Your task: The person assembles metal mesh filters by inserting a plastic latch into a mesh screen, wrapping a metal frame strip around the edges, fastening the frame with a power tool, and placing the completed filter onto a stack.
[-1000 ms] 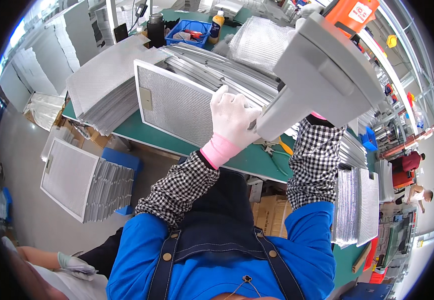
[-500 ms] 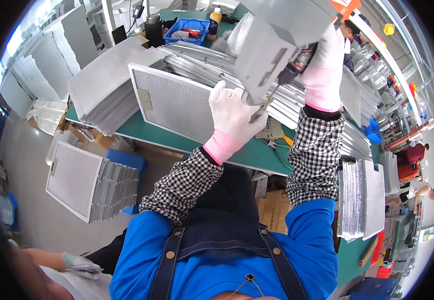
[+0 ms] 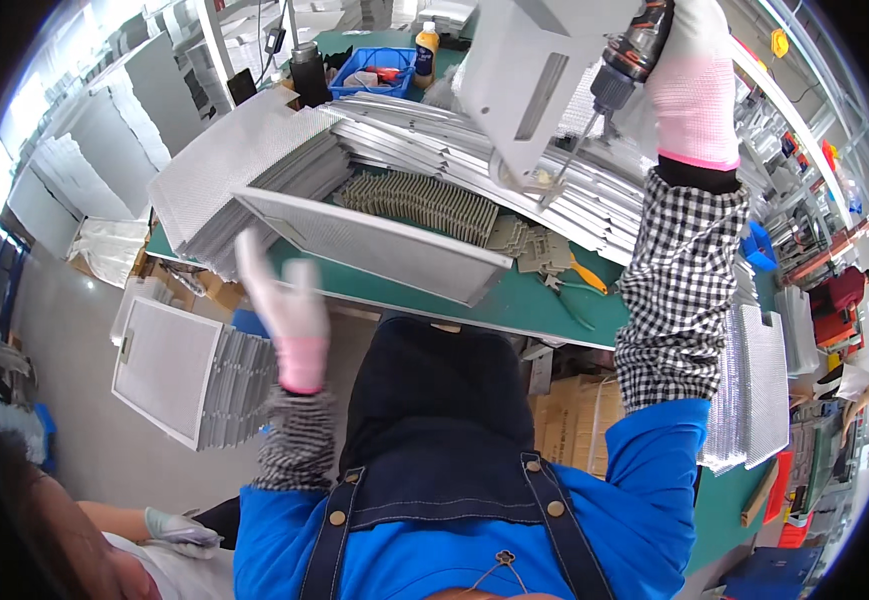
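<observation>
My right hand point(image 3: 699, 45), in a white and pink glove, grips a black power drill point(image 3: 626, 62) high at the right. Its long thin bit points down beside the lower end of a grey slotted metal housing point(image 3: 514, 95). My left hand point(image 3: 289, 305), gloved alike and smeared by motion, is off the table's near edge with its fingers apart, holding nothing. Nearest to it is the left end of a white-framed mesh panel point(image 3: 369, 248), tilted on the green table. Behind the panel lies a long row of small beige metal plates point(image 3: 419, 203).
Mesh sheets point(image 3: 239, 165) are stacked at left, metal strips point(image 3: 404, 125) behind. Orange-handled pliers point(image 3: 586, 278) lie near the front edge. A blue basket point(image 3: 374, 70) and bottle point(image 3: 426, 50) stand at the back. More panels point(image 3: 169, 365) stand lower left, near another person's gloved hand point(image 3: 182, 530).
My left hand has left the housing and moved left and down. The drill has moved right, away from the housing. The panel has tipped flatter, revealing the row of plates.
</observation>
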Motion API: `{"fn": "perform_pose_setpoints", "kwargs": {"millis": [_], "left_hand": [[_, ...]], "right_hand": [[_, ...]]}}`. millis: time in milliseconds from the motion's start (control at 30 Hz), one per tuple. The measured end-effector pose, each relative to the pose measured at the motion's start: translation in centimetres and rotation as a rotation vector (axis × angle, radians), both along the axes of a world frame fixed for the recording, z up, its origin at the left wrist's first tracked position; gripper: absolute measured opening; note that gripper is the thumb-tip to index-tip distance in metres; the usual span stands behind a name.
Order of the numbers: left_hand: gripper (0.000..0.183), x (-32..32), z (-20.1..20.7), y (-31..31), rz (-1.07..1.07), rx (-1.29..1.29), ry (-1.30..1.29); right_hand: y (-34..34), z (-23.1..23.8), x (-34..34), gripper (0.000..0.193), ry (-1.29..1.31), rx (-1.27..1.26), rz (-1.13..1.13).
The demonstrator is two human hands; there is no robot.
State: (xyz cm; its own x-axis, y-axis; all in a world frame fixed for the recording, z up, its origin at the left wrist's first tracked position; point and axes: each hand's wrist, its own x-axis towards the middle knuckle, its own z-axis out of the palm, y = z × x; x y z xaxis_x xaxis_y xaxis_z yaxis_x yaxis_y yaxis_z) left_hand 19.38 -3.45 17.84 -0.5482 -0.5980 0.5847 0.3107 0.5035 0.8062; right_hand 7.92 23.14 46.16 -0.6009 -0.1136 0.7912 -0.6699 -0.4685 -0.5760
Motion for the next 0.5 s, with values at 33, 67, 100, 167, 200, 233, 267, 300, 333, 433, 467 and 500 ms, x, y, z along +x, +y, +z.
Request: {"fn": "perform_pose_setpoints", "kwargs": {"millis": [33,67,100,167,200,233,267,300,333,433,467,500], "left_hand": [[0.075,1.8,-0.8,-4.7,-0.012,0.377,-0.027],[0.072,2.7,-1.5,-7.7,-0.057,0.766,-0.038],[0.072,3.7,-0.8,-8.5,-0.192,0.930,-0.085],[0.074,5.7,1.5,-9.1,-0.454,1.095,-0.172],[0.068,5.8,0.3,-9.3,-0.601,0.863,-0.063],[0.058,6.0,-0.4,-9.5,-0.532,0.762,-0.033],[0.049,6.2,-0.5,-9.9,-0.459,0.657,0.004],[0.041,5.6,0.6,-8.8,-0.360,0.505,-0.077],[0.036,4.7,1.8,-7.2,-0.264,0.352,-0.155],[0.019,0.9,2.3,-2.8,-0.320,0.281,-0.118],[0.012,0.5,1.4,-1.9,-0.415,0.544,-0.057],[0.013,0.0,1.4,0.4,-0.548,0.472,-0.070]], "right_hand": [[-0.5,-0.7,-1.2,0.024,0.012,0.025,0.137],[-0.5,-1.0,-1.6,0.025,0.034,0.061,0.239],[-0.6,-1.5,-2.2,0.027,0.055,0.069,0.216],[-1.5,-2.4,-3.5,0.029,0.175,0.115,0.048],[-2.2,-2.8,-4.0,0.030,0.273,0.153,-0.100],[-2.6,-3.1,-4.2,0.031,0.097,0.090,0.095],[-3.7,-3.5,-4.4,0.031,0.094,0.084,0.118],[-3.9,-4.0,-4.4,0.032,0.224,0.109,0.024],[-4.0,-4.3,-4.2,0.033,0.355,0.135,-0.073],[-4.8,-1.3,1.2,0.033,-0.076,0.018,0.138],[-5.3,-2.0,1.3,0.035,-0.117,0.066,0.247],[-4.6,-1.8,1.9,0.037,-0.147,0.123,0.306]]}}
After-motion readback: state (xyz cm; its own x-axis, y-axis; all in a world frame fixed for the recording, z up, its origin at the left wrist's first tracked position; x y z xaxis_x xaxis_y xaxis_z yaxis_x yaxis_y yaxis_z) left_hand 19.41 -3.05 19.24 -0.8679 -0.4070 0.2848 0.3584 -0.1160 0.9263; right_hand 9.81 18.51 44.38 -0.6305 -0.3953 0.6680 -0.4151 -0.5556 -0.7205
